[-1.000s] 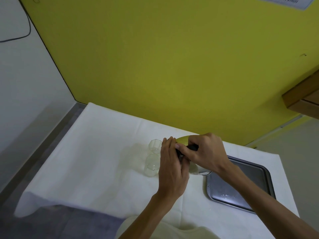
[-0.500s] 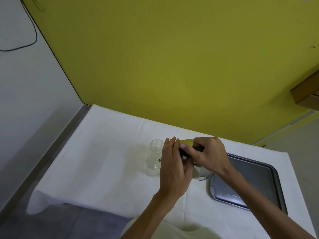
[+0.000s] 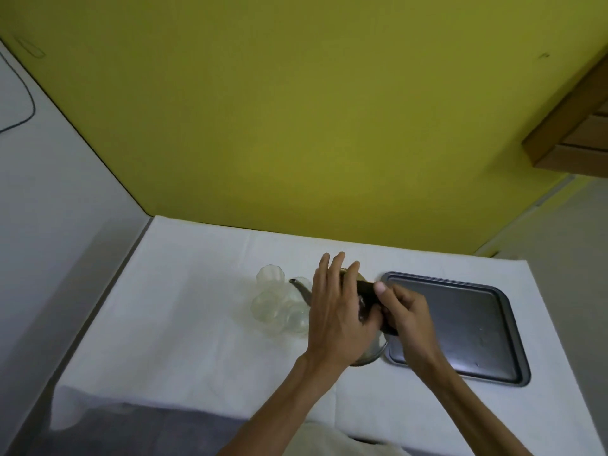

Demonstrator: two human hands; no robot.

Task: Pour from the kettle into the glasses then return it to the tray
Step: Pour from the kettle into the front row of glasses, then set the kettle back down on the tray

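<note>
A metal kettle [image 3: 371,355] is tilted left over the white table, its spout [image 3: 301,287] pointing at a cluster of clear glasses [image 3: 273,301]. My right hand [image 3: 404,311] grips the kettle's black handle [image 3: 367,287]. My left hand [image 3: 339,307] lies flat on the kettle's lid and body, fingers together, hiding most of it. The grey metal tray [image 3: 467,327] lies to the right of the kettle with nothing on it. I cannot tell whether liquid is flowing from the spout.
The white-clothed table [image 3: 184,324] stands against a yellow wall [image 3: 296,126]. Its front edge drops off near my body. A wooden shelf [image 3: 572,136] juts out at upper right. A grey wall [image 3: 49,192] runs along the left side.
The kettle's spout has come into sight, pointing left at the glasses. My right hand has slid lower along the handle, and the camera view has shifted so the table sits further right.
</note>
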